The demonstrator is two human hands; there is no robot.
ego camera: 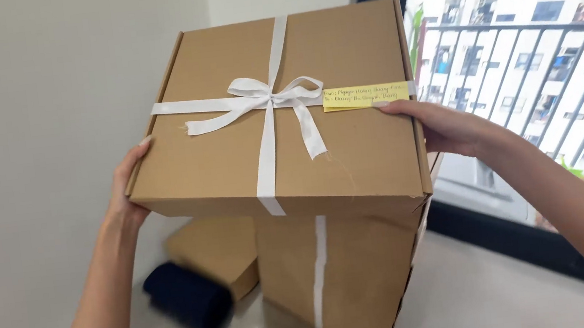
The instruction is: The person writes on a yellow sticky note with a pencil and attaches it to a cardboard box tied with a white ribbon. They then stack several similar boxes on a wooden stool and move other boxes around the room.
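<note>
Gripping the box [232, 156] by its left and right edges, left hand [127, 197] and right hand [442, 128] hold it tilted above the floor [468, 298], so even pressure should keep the bow [271, 99] and note [361, 96] undisturbed.

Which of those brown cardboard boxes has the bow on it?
The lifted box, held between the left hand and right hand. Its white ribbon is tied in a bow; the boxes below show none.

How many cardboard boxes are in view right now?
3. One ribboned box held up between left hand and right hand; a second ribboned box under it; a third box lower left, partly hidden.
</note>
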